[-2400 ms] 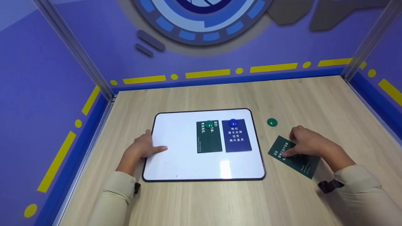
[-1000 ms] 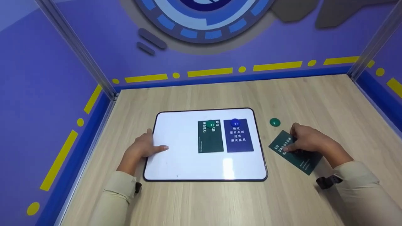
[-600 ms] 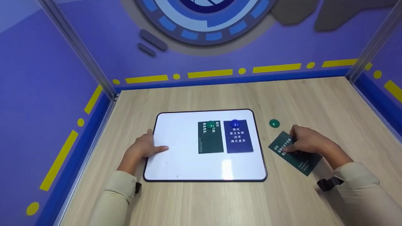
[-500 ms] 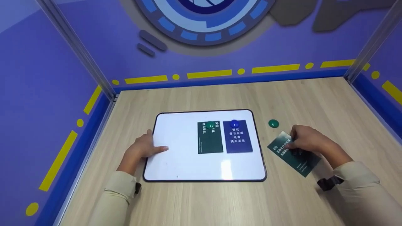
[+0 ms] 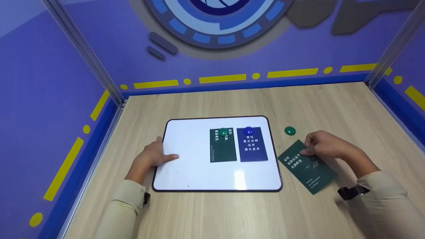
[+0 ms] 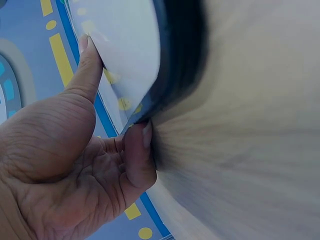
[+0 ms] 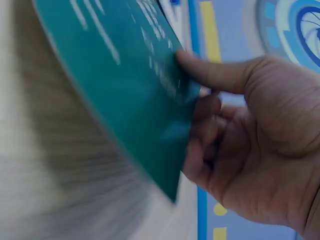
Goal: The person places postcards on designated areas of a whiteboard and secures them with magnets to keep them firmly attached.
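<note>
My right hand (image 5: 327,145) pinches a dark green card (image 5: 310,171) by its upper right edge, thumb on the printed face and fingers behind. In the right wrist view the card (image 7: 120,90) tilts above the table. Its left corner reaches the right edge of a small whiteboard (image 5: 189,142) with a black frame. My left hand (image 5: 151,154) grips the whiteboard's left edge, thumb over the white face, curled fingers (image 6: 140,155) at the frame. On the whiteboard lie a green card (image 5: 222,149) under a green round magnet (image 5: 222,132) and a blue card (image 5: 252,154) under a blue magnet (image 5: 249,131).
Another green round magnet (image 5: 290,130) sits on the wooden table (image 5: 212,215), right of the whiteboard and beyond the held card. Blue-purple printed walls (image 5: 212,66) stand behind and at both sides of the table.
The right hand's grip has moved to the card's edge, baring more of its print. The card has shifted left and nearer, towards the whiteboard. The left hand and whiteboard stay put.
</note>
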The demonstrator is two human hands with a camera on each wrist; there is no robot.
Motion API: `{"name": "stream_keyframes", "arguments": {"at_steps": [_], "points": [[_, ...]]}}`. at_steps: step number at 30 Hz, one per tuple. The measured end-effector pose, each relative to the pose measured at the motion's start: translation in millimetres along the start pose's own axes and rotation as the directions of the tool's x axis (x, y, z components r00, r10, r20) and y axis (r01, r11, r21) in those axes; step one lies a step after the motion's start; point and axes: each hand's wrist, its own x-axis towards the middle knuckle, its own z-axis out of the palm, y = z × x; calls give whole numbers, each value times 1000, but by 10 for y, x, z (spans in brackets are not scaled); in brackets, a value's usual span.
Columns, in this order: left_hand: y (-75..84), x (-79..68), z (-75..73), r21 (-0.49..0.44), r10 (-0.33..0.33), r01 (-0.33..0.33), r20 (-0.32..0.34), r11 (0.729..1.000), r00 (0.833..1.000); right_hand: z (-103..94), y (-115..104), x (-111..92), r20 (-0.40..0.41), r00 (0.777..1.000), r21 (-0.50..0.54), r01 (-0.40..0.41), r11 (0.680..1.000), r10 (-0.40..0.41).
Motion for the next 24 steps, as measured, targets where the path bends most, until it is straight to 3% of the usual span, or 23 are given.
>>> {"name": "stream_keyframes", "arguments": {"at_steps": [4,9,19,24], "points": [[-2,-4,8,-14,-16,16,5,1000,1000,-133,-85,-59,87,994,140,50,989,-63],[10,3,-6,-23,-7,7,-2,1000,1000,-197,-187,-71,89,985,240,125,963,-150],[19,-13,-16,-17,-2,2,-4,1000,1000,169,-418,188,76,983,328,135,935,-168],[17,-14,-10,-16,-1,1,-8,1000,1000,364,-651,386,90,976,304,161,939,-196]]}}
